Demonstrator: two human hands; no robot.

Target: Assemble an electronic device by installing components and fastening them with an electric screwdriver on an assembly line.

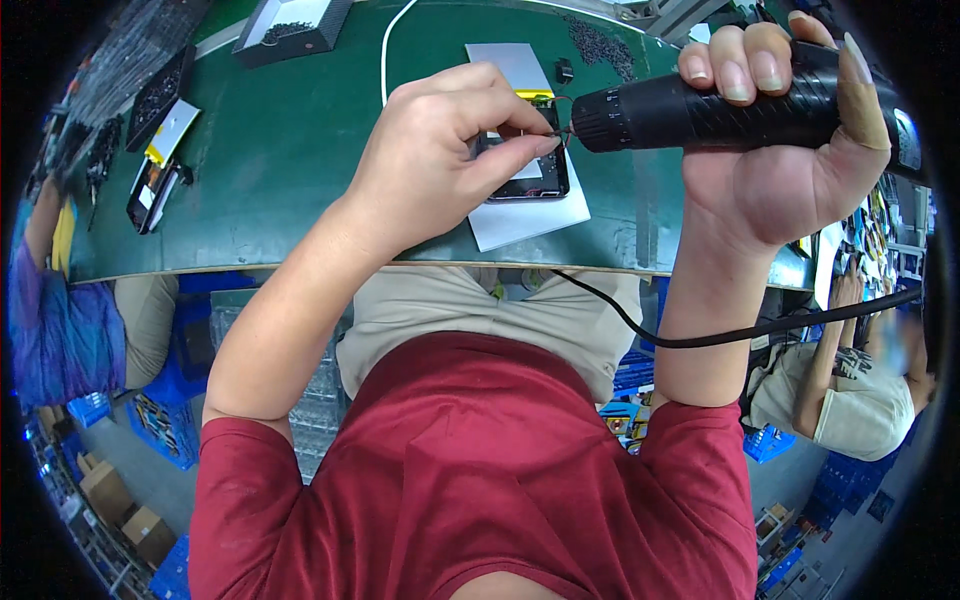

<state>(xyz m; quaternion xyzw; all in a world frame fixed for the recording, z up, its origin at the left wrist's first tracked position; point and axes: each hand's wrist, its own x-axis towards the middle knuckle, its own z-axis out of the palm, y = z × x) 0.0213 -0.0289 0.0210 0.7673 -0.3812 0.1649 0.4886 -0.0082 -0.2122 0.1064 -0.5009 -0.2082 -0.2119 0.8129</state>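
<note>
My right hand (770, 130) is wrapped round a black electric screwdriver (650, 112), held nearly level with its tip pointing left. At that tip, the thumb and fingers of my left hand (450, 140) are pinched together. What they hold, if anything, is too small to make out; a thin reddish loop shows beside the tip. Below the left hand lies an opened phone-like device (545, 188) with a black frame and a yellow strip. It rests on a white sheet (530, 222), partly hidden by my fingers.
Small black screws (600, 48) lie scattered at the back of the green table (290, 170). A grey box (290, 30) holds more. Another opened device (155, 190) is at the left. A black cable (700, 340) crosses my right forearm. People sit on both sides.
</note>
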